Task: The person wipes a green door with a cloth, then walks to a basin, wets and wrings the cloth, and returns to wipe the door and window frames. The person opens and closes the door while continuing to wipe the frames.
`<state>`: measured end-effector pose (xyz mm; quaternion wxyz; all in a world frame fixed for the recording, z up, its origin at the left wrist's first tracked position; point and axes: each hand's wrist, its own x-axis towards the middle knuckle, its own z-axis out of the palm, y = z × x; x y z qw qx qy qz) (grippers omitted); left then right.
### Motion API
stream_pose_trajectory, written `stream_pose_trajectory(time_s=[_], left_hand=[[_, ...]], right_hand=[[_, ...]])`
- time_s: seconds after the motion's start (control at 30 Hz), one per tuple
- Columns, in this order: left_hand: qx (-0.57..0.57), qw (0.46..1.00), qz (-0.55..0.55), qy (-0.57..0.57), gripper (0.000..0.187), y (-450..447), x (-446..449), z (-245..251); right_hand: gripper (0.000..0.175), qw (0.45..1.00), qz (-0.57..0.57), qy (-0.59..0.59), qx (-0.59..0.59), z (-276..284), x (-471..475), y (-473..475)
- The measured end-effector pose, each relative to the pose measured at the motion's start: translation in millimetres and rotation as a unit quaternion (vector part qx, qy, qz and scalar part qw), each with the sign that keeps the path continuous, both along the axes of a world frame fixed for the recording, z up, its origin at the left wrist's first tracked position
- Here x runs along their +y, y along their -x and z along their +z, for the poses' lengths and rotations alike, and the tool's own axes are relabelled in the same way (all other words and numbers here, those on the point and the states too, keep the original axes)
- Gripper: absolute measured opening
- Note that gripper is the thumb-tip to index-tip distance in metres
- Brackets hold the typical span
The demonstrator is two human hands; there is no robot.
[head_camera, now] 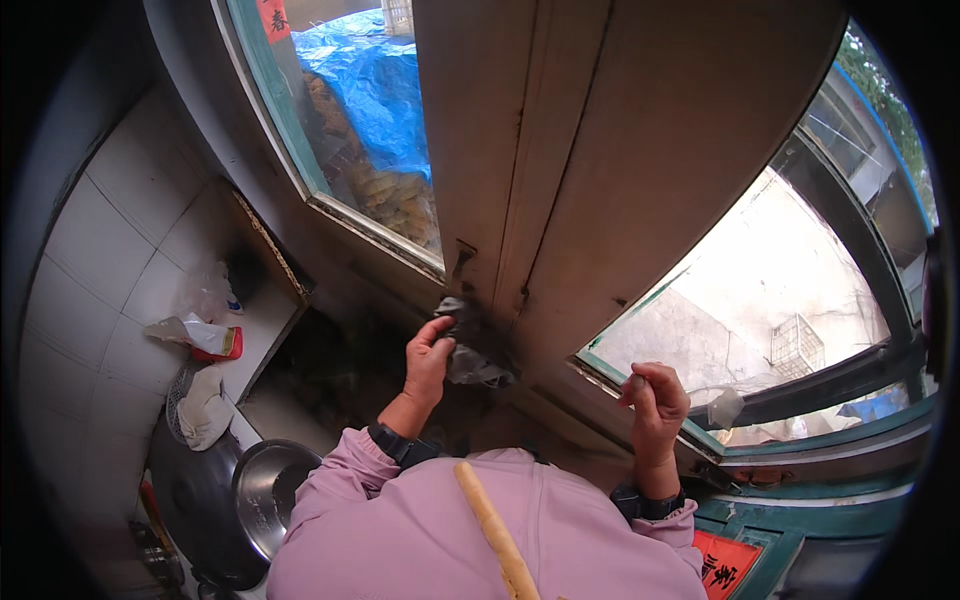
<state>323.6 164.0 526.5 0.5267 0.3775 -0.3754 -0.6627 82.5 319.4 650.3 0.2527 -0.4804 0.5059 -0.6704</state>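
Observation:
My left hand (429, 360) pinches a crumpled dark rag or thin plastic bag (480, 356) between thumb and fingers. The dark piece hangs in front of the lower part of a wooden panel (637, 150), near a small metal latch (465, 255). Its lower edge looks pale and shiny. To the right, my right hand (658, 405) is raised beside the corner of a green-framed window (600, 352). Its fingers are curled against the thumb, and nothing shows in them. A long tan stick (495, 529) crosses the front of my pink jacket (420, 540).
At left, a metal basin (274, 495) leans by a large dark pan or lid (199, 510). A pale cloth (204, 409) lies over a plastic basket (178, 394). A red-and-white packet (214, 341) sits on a ledge by the tiled wall (105, 300). Blue tarp (375, 97) shows through the left pane.

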Motion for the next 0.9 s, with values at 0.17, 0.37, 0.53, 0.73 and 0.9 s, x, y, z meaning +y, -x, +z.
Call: stream_pose_trajectory(time_s=[0.17,0.37,0.53,0.73,0.9], left_hand=[[-0.004,0.991,0.07,0.115,0.029,25.9,-23.7,-10.3],[-0.178,0.97,-0.083,0.144,0.024,40.3,10.1,-36.2],[-0.119,0.975,-0.032,0.183,0.028,8.9,3.9,52.1],[-0.261,0.837,0.09,0.473,0.033,31.7,-6.3,97.2],[-0.154,0.928,0.058,0.334,0.032,40.0,-4.9,47.3]], right_hand=[[0.014,0.998,0.004,-0.051,-0.021,-8.6,12.4,6.1],[0.013,0.993,0.047,-0.1,-0.048,-13.4,5.5,-1.6],[0.012,0.988,0.073,-0.11,-0.081,-19.7,13.6,3.6],[0.012,0.98,0.025,-0.151,-0.123,-45.9,49.1,21.2],[0.014,0.963,-0.003,-0.229,-0.144,-65.8,78.8,31.2]])
